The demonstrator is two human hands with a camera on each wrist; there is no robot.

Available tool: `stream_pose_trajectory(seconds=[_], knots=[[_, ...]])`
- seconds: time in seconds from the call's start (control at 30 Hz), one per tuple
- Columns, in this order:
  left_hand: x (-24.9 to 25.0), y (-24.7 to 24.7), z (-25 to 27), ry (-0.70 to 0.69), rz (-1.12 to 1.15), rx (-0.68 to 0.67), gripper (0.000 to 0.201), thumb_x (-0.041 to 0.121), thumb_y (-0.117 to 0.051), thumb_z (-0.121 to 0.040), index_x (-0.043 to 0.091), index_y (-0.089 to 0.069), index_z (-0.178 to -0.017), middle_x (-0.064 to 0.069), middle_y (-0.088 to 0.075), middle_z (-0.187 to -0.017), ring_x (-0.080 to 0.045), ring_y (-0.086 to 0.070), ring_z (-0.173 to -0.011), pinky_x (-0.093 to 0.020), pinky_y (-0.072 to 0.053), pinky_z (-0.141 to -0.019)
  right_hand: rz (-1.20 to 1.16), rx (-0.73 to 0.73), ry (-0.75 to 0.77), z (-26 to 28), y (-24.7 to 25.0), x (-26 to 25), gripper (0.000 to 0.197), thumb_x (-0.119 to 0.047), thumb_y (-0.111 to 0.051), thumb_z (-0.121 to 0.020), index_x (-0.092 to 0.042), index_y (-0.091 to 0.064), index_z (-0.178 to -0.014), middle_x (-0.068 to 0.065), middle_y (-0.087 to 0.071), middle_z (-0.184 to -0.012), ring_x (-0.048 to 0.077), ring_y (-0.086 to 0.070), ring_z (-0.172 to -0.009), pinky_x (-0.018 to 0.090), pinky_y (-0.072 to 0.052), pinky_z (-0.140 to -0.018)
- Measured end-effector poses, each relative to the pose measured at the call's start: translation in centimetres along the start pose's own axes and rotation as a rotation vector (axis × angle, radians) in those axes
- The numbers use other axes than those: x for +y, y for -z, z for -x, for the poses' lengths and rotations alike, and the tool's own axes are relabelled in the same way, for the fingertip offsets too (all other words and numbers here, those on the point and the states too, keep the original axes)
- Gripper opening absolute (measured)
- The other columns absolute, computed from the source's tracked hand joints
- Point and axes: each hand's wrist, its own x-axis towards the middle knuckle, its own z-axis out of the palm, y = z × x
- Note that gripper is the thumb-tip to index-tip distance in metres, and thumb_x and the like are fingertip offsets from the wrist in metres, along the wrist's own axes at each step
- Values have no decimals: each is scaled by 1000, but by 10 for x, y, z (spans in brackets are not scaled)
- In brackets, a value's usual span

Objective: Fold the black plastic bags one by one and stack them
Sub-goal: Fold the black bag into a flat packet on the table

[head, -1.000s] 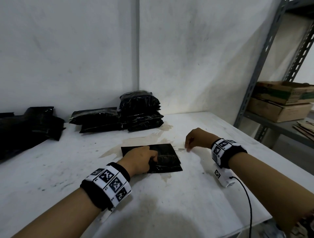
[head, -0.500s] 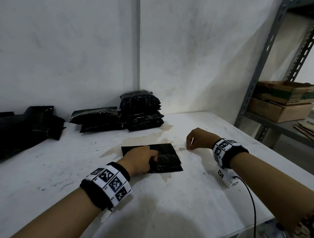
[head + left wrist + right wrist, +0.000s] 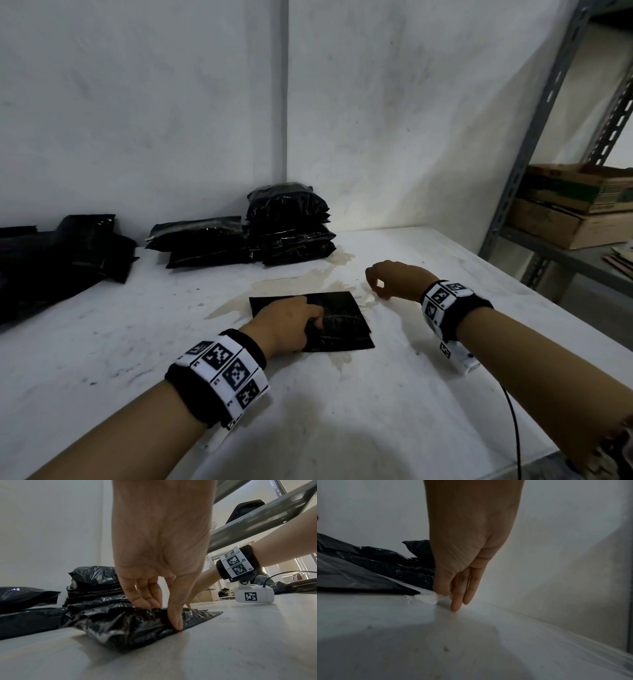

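**Head view: folded bag held down while a white scrap is picked at beside it**

Head-camera footage shows a black plastic bag [image 3: 337, 323], folded to a flat square, lying at the centre of the white surface [image 3: 342, 411]. It is pinned by the left hand [image 3: 286, 325], whose fingers [image 3: 145, 596] are curled onto the film with the thumb pressed into the near edge. The right hand [image 3: 394, 279] is set down at about 2 o'clock from the bag, just beside its corner; its fingers [image 3: 458, 599] point downward onto the surface, and a small white scrap [image 3: 426, 597] appears to be pinched between thumb and fingertips, though the grip itself is not clearly seen. A stack of folded bags [image 3: 291, 222] stands at 12 o'clock against the wall, with further bags [image 3: 61, 253] heaped at 10 o'clock.

Springback is judged the main risk: the slick, puffy film could open out if the left hand's pressure is eased before the right hand is brought back. The bag could also be slid across the stained patch [image 3: 301, 284] and its fold skewed. The tall stack looks lumpy and might be toppled by a careless placement.

No brand is legible. Only square coded markers are seen on the wristbands [image 3: 226, 366], with "R1" and "R2" readable on the right one in the left-wrist view. Printing on the cardboard boxes [image 3: 579, 202] at 3 o'clock cannot be read.
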Motion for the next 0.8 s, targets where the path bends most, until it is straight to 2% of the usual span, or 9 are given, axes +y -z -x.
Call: stream_pose_trajectory(seconds=[0.07, 0.13, 0.23, 0.33, 0.43, 0.53, 0.6, 0.7, 0.8], knots=[[0, 0, 0, 0, 11, 3, 33, 5, -57, -82, 20, -57, -112, -3, -51, -112, -22, -51, -104, -25, -38, -79, -67, 21, -15, -3, -2, -1, 14, -6, -61, -84, -18, -53, -83, -1, -58, -86, 17, -54, -75, 21, -37, -56], [0, 0, 0, -3, 14, 4, 33, 5, -57, -82, 20, -58, -112, -1, -50, -109, -22, -51, -104, -24, -38, -79, -195, 33, -55, -4, 1, 1, 17, -4, -69, -80, -16, -57, -82, -1, -62, -80, 14, -56, -72, 18, -41, -58], [0, 0, 0, -7, 12, 9, 33, 6, -58, -81, 20, -58, -112, 3, -45, -103, -21, -51, -103, -23, -35, -76, -335, -24, -73, -3, 7, 4, 26, -4, -75, -76, -17, -64, -96, -2, -69, -82, 2, -60, -68, 8, -43, -58], [0, 1, 0, -10, 7, 6, 33, 7, -59, -82, 19, -57, -112, 3, -43, -101, -22, -51, -103, -23, -35, -75, -261, -81, -73, -5, 10, 3, 26, -5, -76, -75, -15, -75, -100, 3, -73, -90, 5, -60, -70, 3, -41, -56], [1, 2, 1, -12, 8, 7, 32, 7, -59, -82, 19, -57, -112, 3, -43, -101, -22, -51, -103, -23, -35, -76, -224, -91, -91, -4, 13, 3, 24, -7, -77, -75, -14, -77, -98, 2, -74, -93, 7, -62, -76, 4, -42, -60], [1, 2, 1, -7, 10, 9, 32, 7, -59, -82, 18, -58, -112, 3, -42, -101, -21, -51, -102, -22, -34, -76, -219, -58, -97, -3, 13, 3, 19, -7, -79, -73, -12, -78, -91, 4, -75, -90, 2, -59, -67, 1, -40, -57], [1, 2, 2, -4, 10, 8, 32, 7, -59, -82, 19, -58, -112, 4, -42, -100, -20, -50, -101, -23, -35, -76, -199, -29, -99, -4, 14, 0, 13, -10, -81, -73, -14, -79, -86, 2, -75, -86, 1, -58, -65, 3, -39, -56], [1, 2, 2, 4, 12, 0, 32, 7, -59, -82, 19, -57, -111, 3, -43, -101, -21, -51, -102, -25, -39, -79, -91, -10, -87, -4, 16, -9, 13, -12, -78, -73, -23, -79, -80, -5, -74, -86, 10, -62, -77, 19, -46, -66], [1, 2, 2, 5, 1, -5, 32, 7, -59, -82, 19, -57, -112, -1, -47, -107, -23, -51, -105, -23, -37, -78, -17, -12, -79, -3, 17, -15, 17, -8, -74, -74, -23, -78, -79, -4, -73, -83, 12, -61, -70, 19, -43, -57]])
